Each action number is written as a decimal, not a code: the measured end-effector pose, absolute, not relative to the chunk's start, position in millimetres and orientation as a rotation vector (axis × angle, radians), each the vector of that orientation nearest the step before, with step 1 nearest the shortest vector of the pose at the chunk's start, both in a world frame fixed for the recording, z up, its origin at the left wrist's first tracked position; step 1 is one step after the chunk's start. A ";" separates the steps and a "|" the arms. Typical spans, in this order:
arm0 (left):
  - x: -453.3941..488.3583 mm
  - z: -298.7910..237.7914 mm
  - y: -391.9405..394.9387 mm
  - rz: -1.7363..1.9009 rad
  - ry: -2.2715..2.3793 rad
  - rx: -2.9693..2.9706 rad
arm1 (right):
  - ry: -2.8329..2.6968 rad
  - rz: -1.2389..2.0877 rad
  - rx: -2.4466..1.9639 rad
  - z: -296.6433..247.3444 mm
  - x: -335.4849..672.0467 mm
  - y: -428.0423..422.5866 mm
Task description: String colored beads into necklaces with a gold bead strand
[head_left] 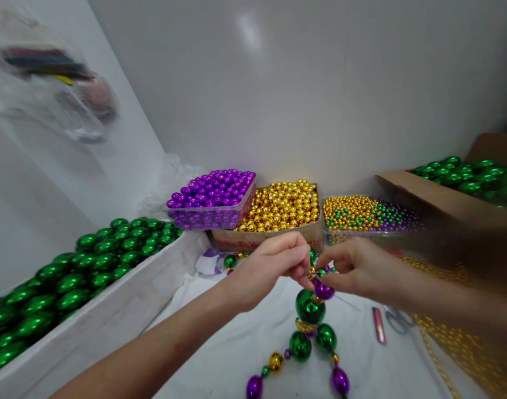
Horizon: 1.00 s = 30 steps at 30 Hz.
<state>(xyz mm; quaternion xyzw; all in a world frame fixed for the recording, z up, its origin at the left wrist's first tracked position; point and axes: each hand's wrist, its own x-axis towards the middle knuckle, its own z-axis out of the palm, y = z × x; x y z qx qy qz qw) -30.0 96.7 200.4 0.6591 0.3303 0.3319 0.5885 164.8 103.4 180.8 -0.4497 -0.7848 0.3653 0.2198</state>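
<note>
A beaded necklace (310, 306) of green, purple and gold balls lies on the white cloth, its two strands parting toward me. My left hand (280, 263) is closed at its upper end, fingertips pinched together. Facing it, my right hand (353, 269) pinches the same end just above a purple bead (323, 289). Small beads show between the two hands, but exactly what the fingertips grip is partly hidden. Thin and straight, a needle-like line (347, 302) sticks out below my right hand. More of the necklace shows behind my left wrist.
A bin of green balls (107, 260) stands left. At the back are a purple-bead tub (214, 194), a gold-bead box (284, 208) and a tub of mixed small beads (353, 213). Scissors (398, 320), a red lighter-like item (378, 326) and gold bead strands (465, 338) lie right.
</note>
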 end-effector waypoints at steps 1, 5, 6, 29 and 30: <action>-31.0 205.7 96.2 0.742 0.808 1.669 | -2.240 0.859 -1.229 183.1 163.0 102.9; -35.4 224.7 96.8 0.681 0.777 1.868 | -2.391 0.451 -1.141 203.4 160.7 104.0; -36.1 228.4 97.7 0.698 0.747 1.829 | -2.390 0.435 -1.156 209.7 161.1 106.0; -73.5 420.6 91.7 1.743 0.281 1.335 | -2.127 0.151 -0.794 449.1 97.1 134.6; -74.7 422.8 89.7 1.756 0.249 1.341 | -2.124 0.175 -0.774 452.6 95.5 130.7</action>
